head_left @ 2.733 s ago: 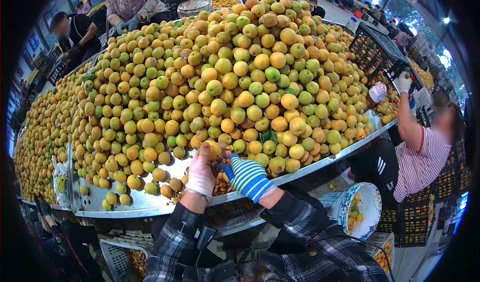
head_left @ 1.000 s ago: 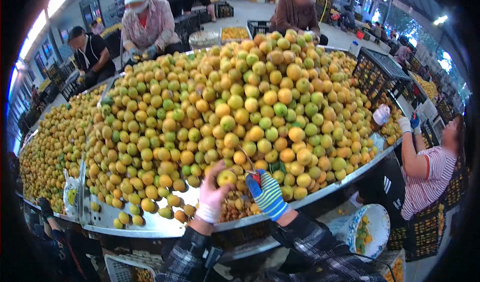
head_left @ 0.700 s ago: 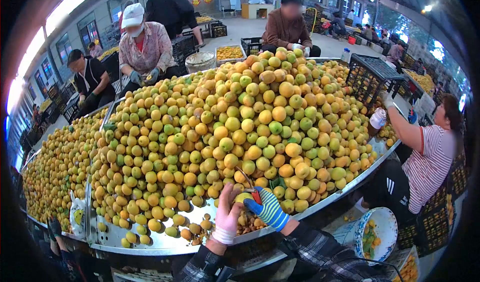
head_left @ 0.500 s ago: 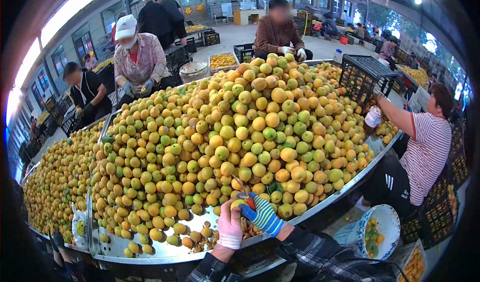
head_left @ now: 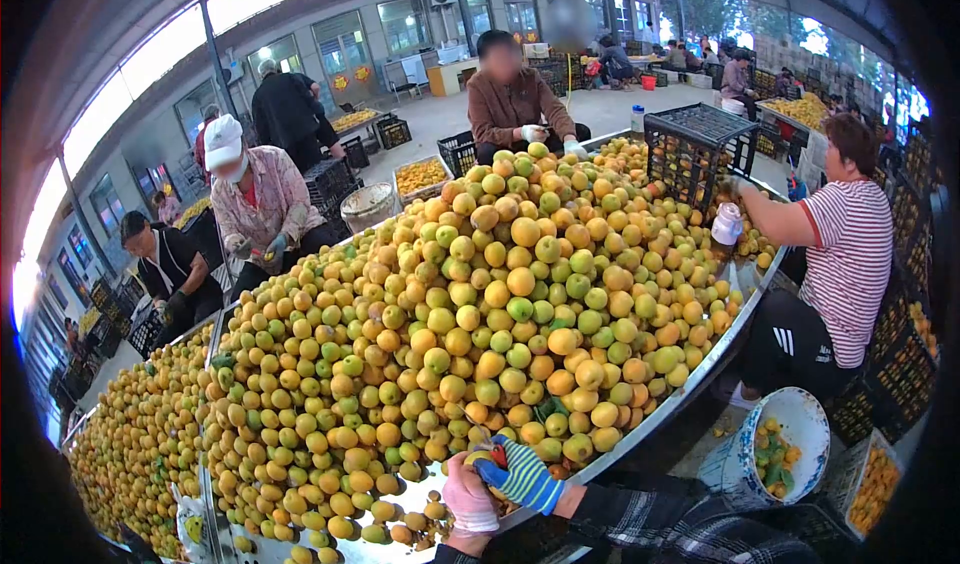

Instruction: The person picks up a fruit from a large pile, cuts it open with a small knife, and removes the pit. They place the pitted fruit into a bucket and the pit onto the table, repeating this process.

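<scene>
My left hand (head_left: 470, 501), in a pink and white glove, is closed around a yellow-green apricot (head_left: 484, 457). Close against it is my right hand (head_left: 528, 476), in a blue and green striped glove. Its fingers are wrapped round a small tool with a red handle (head_left: 499, 454), mostly hidden by the glove. A thin part of the tool points up toward the heap, too small to make out well. Both hands are over the near edge of a metal table (head_left: 425, 491), just in front of a large heap of apricots (head_left: 500, 294).
A co-worker in a striped shirt (head_left: 845, 249) sits at the right beside a black crate (head_left: 700, 149) and a jar (head_left: 727, 224). A bucket (head_left: 815, 444) with fruit stands at the lower right. Other people sit across the heap. A white bag (head_left: 190, 519) lies at the lower left.
The view has shifted, so the heap sits lower and further left. My hands remain together with the apricot and red-handled tool. The co-worker across in the white cap has moved their hands.
</scene>
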Tool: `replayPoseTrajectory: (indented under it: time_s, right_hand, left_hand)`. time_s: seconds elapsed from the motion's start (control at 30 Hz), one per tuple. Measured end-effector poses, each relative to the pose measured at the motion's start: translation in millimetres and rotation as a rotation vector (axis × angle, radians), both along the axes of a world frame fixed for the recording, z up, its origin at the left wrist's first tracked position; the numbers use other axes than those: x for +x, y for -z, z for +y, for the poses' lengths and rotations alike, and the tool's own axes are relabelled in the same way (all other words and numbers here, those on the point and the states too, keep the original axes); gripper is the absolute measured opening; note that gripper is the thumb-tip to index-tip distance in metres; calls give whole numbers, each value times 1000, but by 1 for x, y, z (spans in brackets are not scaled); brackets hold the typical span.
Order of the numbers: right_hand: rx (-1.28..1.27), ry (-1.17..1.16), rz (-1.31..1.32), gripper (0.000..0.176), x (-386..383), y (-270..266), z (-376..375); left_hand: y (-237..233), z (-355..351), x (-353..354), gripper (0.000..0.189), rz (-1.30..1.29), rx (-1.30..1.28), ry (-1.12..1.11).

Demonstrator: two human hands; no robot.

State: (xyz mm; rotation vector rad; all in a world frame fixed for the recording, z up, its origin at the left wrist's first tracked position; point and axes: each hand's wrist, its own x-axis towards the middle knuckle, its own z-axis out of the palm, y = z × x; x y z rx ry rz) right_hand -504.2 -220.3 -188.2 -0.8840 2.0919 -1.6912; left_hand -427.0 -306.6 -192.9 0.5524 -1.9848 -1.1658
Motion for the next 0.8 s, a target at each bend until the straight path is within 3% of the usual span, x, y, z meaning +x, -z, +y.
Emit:
replayPoseTrajectory:
  time_s: [0.1, 0.17, 0.23, 0.33, 0.37, 0.4, 0.43, 0.5, 0.57, 0.67, 0.7, 0.8]
  right_hand:
    - [-20, 53, -85, 31, 3, 5, -2]
    - [-190, 91, -263, 29, 9, 11, -5]
    - [-208, 82, -252, 27, 7, 21, -7]
    - [-243, 135, -529, 25, 11, 30, -7]
    - [-301, 150, -326, 24, 11, 26, -8]
    - [-299, 151, -330, 24, 9, 24, -6]
    - [-134, 122, -188, 37, 7, 22, -1]
    - [145, 84, 45, 55, 3, -7, 10]
    - [136, 78, 98, 49, 2, -21, 13]
    - [138, 52, 152, 46, 4, -15, 13]
    - [137, 31, 196, 48, 3, -13, 13]
    - [151, -15, 258, 56, 1, -8, 10]
  left_hand:
    - [19, -7, 0, 23, -87, -109, -44]
    - [14, -8, 1, 19, -141, -250, -69]
    - [10, -5, 0, 19, -140, -270, -60]
    - [6, -2, -5, 17, -121, -311, -18]
    - [1, 1, -7, 18, -72, -165, 5]
    - [-4, 4, -9, 20, -24, -18, 27]
    - [-10, 8, -6, 40, -86, 112, 66]
    - [5, 5, -5, 42, -29, 273, 119]
    - [18, 1, -7, 41, 146, 521, 221]
    - [13, 0, -4, 38, 89, 690, 187]
    - [10, 4, -7, 37, 193, 944, 177]
    - [28, -14, 1, 39, 28, 1069, 252]
